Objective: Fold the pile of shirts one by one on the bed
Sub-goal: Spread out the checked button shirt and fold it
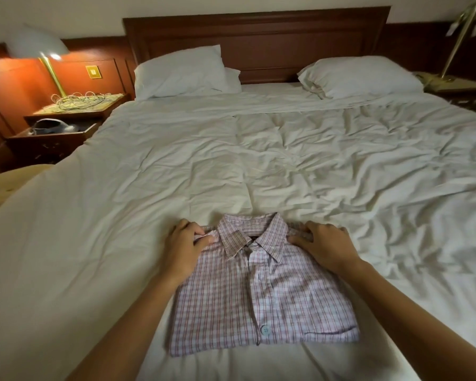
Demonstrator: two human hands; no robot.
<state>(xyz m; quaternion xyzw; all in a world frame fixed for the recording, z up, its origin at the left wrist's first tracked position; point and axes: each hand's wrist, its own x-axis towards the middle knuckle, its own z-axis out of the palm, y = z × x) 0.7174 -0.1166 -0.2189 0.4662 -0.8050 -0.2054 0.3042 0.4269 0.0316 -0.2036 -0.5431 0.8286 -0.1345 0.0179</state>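
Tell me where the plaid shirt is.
Head view: the plaid shirt lies folded on the bed, near middle, with the left hand and right hand holding its shoulders beside the collar.

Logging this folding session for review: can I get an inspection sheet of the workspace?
Surface: white duvet, wrinkled.
Job's things: one checked shirt, folded, collar up; no pile in view.
Clutter: unclear grey item on the nightstand, lower shelf.
Hands: left hand and right hand each grip a shirt shoulder.
Cables: white cables tangled on the nightstand top.
Surroundings: left pillow, right pillow, wooden headboard, lit lamp.
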